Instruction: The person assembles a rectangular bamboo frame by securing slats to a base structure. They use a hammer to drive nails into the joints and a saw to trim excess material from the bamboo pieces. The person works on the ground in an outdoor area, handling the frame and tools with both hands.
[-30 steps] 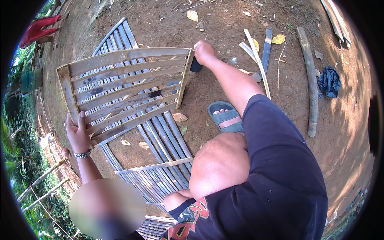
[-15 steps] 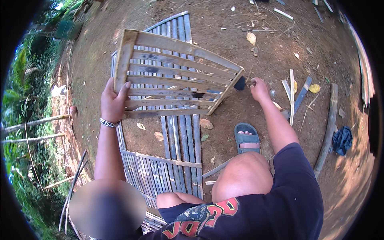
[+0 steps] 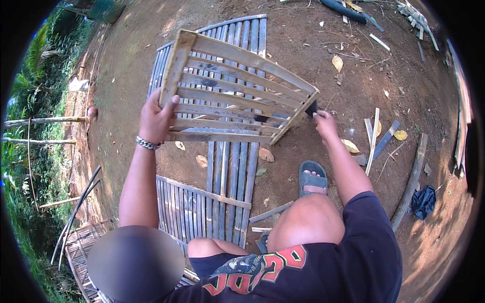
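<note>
I hold a slatted bamboo frame point(image 3: 237, 58) tilted above the ground in front of me. My left hand point(image 3: 154, 118), with a metal bracelet at the wrist, grips the frame's left side rail. At the frame's lower right corner, my right hand point(image 3: 325, 123) is closed on a small dark tool point(image 3: 311, 107) whose tip touches the end rail. Under the frame, a long mat of bamboo strips point(image 3: 230, 171) lies on the bare earth. My knee and my foot in a grey sandal point(image 3: 312, 177) are just right of the mat.
Loose bamboo strips point(image 3: 374, 134) and dry leaves lie to the right, with a long pole point(image 3: 410, 182) and a dark cloth point(image 3: 423, 201) beyond. Another slatted panel point(image 3: 81, 247) lies at lower left. Green plants and thin poles point(image 3: 43, 121) line the left edge.
The frame has swung round and up in my view. My left hand has shifted from the frame's lower corner onto its side rail. My right hand stays with the tool at the opposite end.
</note>
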`<state>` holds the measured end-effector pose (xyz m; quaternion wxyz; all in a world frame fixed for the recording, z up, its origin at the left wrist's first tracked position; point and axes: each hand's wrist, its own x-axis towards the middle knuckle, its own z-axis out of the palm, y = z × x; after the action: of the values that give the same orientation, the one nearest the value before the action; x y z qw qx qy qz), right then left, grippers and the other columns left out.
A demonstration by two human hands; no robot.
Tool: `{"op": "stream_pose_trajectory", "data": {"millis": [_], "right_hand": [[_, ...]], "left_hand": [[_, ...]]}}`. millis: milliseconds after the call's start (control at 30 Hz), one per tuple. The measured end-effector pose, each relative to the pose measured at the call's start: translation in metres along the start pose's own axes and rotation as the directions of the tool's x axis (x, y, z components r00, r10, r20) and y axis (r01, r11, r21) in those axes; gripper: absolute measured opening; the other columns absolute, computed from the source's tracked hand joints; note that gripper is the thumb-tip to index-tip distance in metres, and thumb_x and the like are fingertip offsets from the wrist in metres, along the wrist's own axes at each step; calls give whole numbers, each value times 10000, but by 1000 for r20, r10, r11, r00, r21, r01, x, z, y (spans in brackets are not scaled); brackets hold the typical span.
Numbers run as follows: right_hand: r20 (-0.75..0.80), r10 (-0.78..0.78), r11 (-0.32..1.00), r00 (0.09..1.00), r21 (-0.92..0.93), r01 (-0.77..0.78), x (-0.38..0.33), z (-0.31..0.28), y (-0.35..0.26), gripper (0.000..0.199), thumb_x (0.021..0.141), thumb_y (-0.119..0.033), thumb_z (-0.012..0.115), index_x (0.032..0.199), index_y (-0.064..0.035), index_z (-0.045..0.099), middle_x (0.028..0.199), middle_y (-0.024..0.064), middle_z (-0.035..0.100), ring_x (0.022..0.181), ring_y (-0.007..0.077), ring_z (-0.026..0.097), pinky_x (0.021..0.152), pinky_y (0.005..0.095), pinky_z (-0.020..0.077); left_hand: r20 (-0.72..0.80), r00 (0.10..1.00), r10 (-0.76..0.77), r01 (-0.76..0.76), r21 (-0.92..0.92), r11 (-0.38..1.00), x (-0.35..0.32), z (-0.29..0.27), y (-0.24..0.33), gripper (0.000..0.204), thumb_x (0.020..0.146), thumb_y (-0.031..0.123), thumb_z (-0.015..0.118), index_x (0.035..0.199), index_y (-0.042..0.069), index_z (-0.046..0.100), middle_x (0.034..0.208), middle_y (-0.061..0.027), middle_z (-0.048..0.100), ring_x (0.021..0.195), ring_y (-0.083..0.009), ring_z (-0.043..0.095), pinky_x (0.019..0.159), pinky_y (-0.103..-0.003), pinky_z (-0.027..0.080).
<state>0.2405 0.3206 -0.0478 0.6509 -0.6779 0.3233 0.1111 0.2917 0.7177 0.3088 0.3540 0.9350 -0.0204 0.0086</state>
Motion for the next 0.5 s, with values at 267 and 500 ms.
{"op": "stream_pose_trajectory", "data": {"millis": [267, 500], "right_hand": [[277, -88, 989, 957, 140, 51, -32, -1, -25, 496, 1022, -409, 517, 1344, -35, 563, 1227, 85, 632, 1089, 197, 586, 954, 348, 436], [487, -110, 935, 866, 346, -76, -52, -15, -74, 569, 1075, -472, 348, 1414, -41, 499, 1337, 100, 593, 1170, 205, 582, 1003, 369, 452]], "left_hand": [[-123, 911, -392, 332, -344, 878, -73, -33, -97, 328, 995, 436, 598, 996, 108, 587, 735, 41, 570, 553, -62, 533, 488, -212, 453], [-72, 755, -652, 467, -639, 611, -141, 7, -171, 446, 981, 448, 613, 1182, 50, 593, 970, -16, 639, 741, -103, 600, 565, -231, 474]]}}
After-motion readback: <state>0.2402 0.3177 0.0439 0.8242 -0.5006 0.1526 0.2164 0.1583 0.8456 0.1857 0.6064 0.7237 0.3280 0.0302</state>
